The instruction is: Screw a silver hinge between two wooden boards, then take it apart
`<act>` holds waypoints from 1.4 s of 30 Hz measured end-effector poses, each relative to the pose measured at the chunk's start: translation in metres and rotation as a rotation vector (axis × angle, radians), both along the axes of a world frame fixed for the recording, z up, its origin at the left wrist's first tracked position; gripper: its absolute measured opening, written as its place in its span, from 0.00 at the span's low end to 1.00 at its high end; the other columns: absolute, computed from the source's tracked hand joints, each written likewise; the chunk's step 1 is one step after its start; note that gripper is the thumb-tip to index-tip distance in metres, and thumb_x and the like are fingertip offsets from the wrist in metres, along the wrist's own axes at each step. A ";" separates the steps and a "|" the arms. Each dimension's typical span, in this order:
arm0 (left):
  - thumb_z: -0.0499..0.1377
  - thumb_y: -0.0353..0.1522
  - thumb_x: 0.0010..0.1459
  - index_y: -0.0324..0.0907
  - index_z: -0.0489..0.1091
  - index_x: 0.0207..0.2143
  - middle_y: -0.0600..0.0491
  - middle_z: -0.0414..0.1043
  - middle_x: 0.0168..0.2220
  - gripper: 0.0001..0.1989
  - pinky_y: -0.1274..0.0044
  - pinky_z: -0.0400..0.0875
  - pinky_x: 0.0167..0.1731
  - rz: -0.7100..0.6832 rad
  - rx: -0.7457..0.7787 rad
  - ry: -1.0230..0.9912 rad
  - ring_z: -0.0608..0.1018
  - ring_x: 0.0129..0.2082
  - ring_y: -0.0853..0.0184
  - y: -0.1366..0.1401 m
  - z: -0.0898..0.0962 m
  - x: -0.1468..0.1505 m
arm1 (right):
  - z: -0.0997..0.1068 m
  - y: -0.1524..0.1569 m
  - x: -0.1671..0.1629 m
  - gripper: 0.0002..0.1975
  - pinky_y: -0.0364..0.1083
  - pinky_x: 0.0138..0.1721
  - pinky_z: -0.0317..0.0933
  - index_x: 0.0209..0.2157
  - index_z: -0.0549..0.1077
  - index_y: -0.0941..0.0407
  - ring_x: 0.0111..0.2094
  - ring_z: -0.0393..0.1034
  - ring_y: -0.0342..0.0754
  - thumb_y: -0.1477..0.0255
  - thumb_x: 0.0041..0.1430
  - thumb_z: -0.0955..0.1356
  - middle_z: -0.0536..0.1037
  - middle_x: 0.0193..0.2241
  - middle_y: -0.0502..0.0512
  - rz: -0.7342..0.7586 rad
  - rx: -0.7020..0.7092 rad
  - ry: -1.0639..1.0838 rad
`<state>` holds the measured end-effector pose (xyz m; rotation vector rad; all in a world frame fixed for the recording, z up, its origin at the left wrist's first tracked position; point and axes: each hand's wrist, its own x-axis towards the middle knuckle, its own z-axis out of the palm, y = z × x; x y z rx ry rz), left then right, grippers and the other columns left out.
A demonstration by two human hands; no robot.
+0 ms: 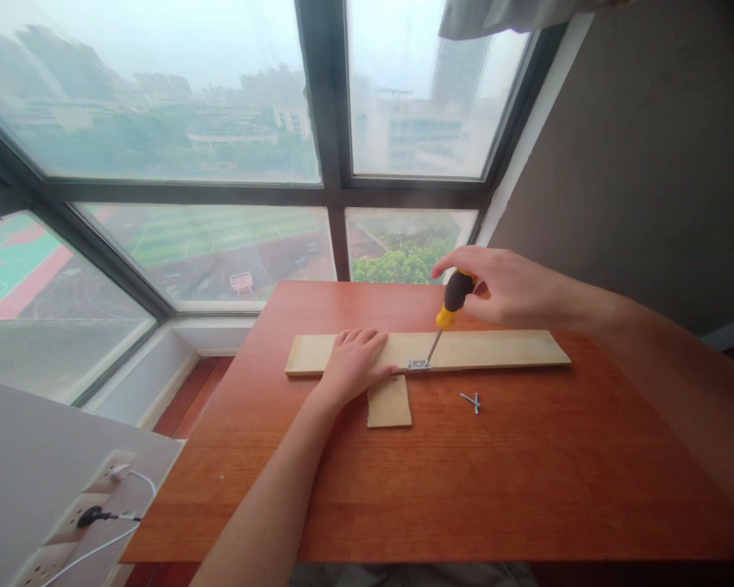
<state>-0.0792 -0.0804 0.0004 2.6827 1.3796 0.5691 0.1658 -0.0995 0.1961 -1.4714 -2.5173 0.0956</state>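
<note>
A long pale wooden board (495, 350) lies across the table. My left hand (360, 363) rests on it with its fingers stretched out flat, left of a small metal hinge (419, 365) at the board's near edge. My right hand (495, 281) grips a screwdriver (456, 297) with a black and yellow handle by its upper end. The shaft slants down to the left, and its tip meets the hinge's right end. Whether a screw sits under the tip is too small to tell. Below my left hand lies a small square wooden piece (390, 402).
Several loose screws (474, 403) lie on the reddish-brown table (526, 489), in front of the board. Large windows (220, 244) stand behind the table, and a grey wall (648, 163) is on the right. Wall sockets with plugged-in cords (91, 516) are at the lower left.
</note>
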 end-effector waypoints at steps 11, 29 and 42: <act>0.56 0.53 0.58 0.46 0.66 0.55 0.47 0.69 0.55 0.30 0.65 0.57 0.57 0.007 -0.006 0.012 0.69 0.54 0.56 0.000 0.000 0.000 | -0.003 0.001 -0.005 0.13 0.46 0.35 0.60 0.40 0.76 0.53 0.36 0.72 0.49 0.68 0.56 0.64 0.79 0.38 0.53 -0.095 0.085 -0.030; 0.57 0.52 0.57 0.46 0.66 0.55 0.47 0.69 0.55 0.29 0.65 0.57 0.56 0.008 -0.014 0.022 0.69 0.55 0.56 -0.001 0.001 0.001 | -0.004 0.004 0.004 0.24 0.46 0.42 0.63 0.55 0.68 0.53 0.43 0.71 0.49 0.67 0.55 0.67 0.76 0.46 0.55 0.079 -0.066 0.157; 0.58 0.52 0.57 0.47 0.66 0.55 0.47 0.69 0.55 0.29 0.65 0.57 0.57 0.013 -0.021 0.009 0.69 0.55 0.56 -0.001 0.001 0.001 | -0.008 0.005 0.005 0.21 0.47 0.37 0.65 0.48 0.72 0.52 0.36 0.74 0.50 0.60 0.52 0.70 0.80 0.35 0.52 -0.099 -0.175 0.406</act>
